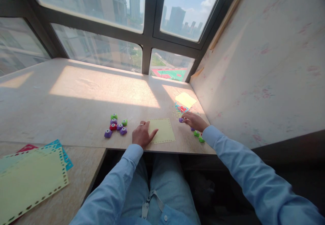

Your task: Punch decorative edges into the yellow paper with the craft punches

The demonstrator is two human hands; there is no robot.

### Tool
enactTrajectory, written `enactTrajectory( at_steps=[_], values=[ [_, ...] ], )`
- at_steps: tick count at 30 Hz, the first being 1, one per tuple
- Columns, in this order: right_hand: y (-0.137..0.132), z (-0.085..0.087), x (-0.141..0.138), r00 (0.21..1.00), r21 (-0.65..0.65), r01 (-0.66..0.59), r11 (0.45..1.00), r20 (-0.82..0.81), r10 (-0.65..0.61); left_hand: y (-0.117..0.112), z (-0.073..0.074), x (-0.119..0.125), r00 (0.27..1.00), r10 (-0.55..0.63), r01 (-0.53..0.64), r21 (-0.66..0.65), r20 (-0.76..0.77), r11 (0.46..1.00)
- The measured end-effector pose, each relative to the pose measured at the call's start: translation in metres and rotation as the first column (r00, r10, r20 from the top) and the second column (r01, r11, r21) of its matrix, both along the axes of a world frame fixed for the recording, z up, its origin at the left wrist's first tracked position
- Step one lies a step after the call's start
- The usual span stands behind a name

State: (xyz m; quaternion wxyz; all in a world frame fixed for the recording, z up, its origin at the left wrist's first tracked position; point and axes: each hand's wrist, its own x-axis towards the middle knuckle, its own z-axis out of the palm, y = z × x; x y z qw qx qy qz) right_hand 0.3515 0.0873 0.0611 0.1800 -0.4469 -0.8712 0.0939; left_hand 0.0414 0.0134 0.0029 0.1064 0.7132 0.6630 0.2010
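My left hand (pixel 142 134) rests on the left edge of a small yellow paper sheet (pixel 164 131) with punched borders, fingers loosely curled and pressing it to the sill. My right hand (pixel 193 120) reaches to the right of the sheet, its fingers closed on a small purple punch (pixel 181 119). Just beyond it lies a heap of coloured paper bits (pixel 181 108). Two green punches (pixel 198 136) lie under my right wrist.
A cluster of several purple, green and red punches (pixel 116 126) sits left of my left hand. Another yellow sheet (pixel 186 99) lies in sunlight near the wall. Stacked punched sheets (pixel 30 181) lie at lower left. Windows stand behind the sill.
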Motion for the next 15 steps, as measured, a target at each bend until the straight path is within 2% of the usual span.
enactTrajectory(
  at_steps=[3,6,9,15],
  values=[
    [-0.019,0.002,0.002,0.999,-0.022,0.044,0.999,-0.023,-0.045,-0.001,-0.002,-0.001,0.996,0.002,-0.006,0.053,0.091,0.999],
    [-0.039,-0.003,0.003,0.996,-0.08,0.051,0.996,-0.063,-0.056,-0.003,-0.003,-0.002,0.983,-0.083,0.06,0.143,0.163,0.988],
    [-0.056,-0.013,0.002,0.993,-0.096,0.055,0.994,-0.099,-0.065,-0.004,-0.003,-0.002,0.97,-0.159,0.122,0.194,0.184,0.973],
    [-0.076,-0.038,-0.011,0.972,-0.096,0.141,0.985,-0.177,-0.157,-0.003,-0.001,0.01,0.937,-0.231,0.187,0.184,0.26,0.965]
  ],
)
